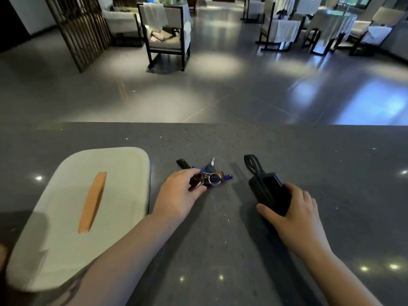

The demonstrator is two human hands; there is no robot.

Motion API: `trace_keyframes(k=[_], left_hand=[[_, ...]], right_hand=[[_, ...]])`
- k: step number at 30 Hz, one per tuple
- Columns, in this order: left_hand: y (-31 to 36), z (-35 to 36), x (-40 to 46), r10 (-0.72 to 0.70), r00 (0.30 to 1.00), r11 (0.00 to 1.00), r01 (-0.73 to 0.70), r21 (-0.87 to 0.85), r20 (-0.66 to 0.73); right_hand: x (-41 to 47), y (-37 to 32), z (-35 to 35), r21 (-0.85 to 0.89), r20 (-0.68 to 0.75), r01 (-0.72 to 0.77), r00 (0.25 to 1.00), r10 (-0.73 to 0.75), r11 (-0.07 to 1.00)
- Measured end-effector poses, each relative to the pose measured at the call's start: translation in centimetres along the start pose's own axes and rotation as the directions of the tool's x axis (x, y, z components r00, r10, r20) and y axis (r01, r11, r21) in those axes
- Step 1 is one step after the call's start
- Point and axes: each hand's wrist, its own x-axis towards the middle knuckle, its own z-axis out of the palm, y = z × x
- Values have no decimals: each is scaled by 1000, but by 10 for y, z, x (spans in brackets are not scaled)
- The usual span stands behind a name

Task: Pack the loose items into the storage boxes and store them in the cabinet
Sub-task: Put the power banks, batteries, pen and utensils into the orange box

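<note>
I see a large dining hall beyond the work surface: a glossy grey floor (220, 89) with pooled light reflections, a dark lattice screen (79, 29) at the far left, a dark-framed armchair (167, 34) with pale cushions, and cloth-covered tables with chairs at the far right. The near half of the view is a dark grey speckled tabletop (309, 151), its far edge running straight across mid-frame.

On the tabletop at left lies a pale grey storage box lid (66, 206), rounded at the corners, with a tan strip handle (92, 202) along its middle. I cannot tell whether a box sits beneath it.

At right I note a black power bank (270, 193) with a looped black cable at its far end, lying on the tabletop. The right hand (295, 215) grips it, thumb on the near side and fingers (306, 195) curled over the far side.

At centre, a bunch of keys (209, 177) with metal rings, a blue tag and a black fob rests on the tabletop. The left hand (178, 195) pinches it at the rings.
</note>
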Motion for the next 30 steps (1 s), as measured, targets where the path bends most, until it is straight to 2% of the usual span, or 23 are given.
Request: trace_keyframes(k=[5, 8, 11, 17, 22, 24, 26, 30], left_hand=[[20, -48, -71, -45, 995, 984, 29, -175, -90], [24, -90, -118, -104, 984, 948, 54, -313, -145], [21, -144, -162, -139, 958, 928, 37, -372, -251], [6, -271, -234, -108, 875, 957, -37, -287, -472], [-35, -363, -258, -73, 807, 994, 9, -111, -586], [-61, -387, -260, -82, 812, 993, 19, -114, -577], [-90, -398, -258, -77, 849, 994, 24, -108, -523], [-144, -398, -248, -29, 962, 998, 15, -55, -271]], right_hand=[[-64, -31, -22, 80, -26, 95, 995, -93, 992], [-93, -63, -30, 122, -21, 194, 981, -193, 973], [-119, -105, -28, 205, -6, 295, 954, -300, 933], [-175, -209, 0, 398, -14, 462, 867, -499, 792], [-216, -290, 31, 471, -28, 504, 829, -559, 724], [-230, -316, 46, 488, -30, 494, 834, -552, 720], [-241, -336, 64, 503, -40, 474, 848, -528, 723], [-260, -362, 92, 473, -110, 446, 886, -451, 760]])
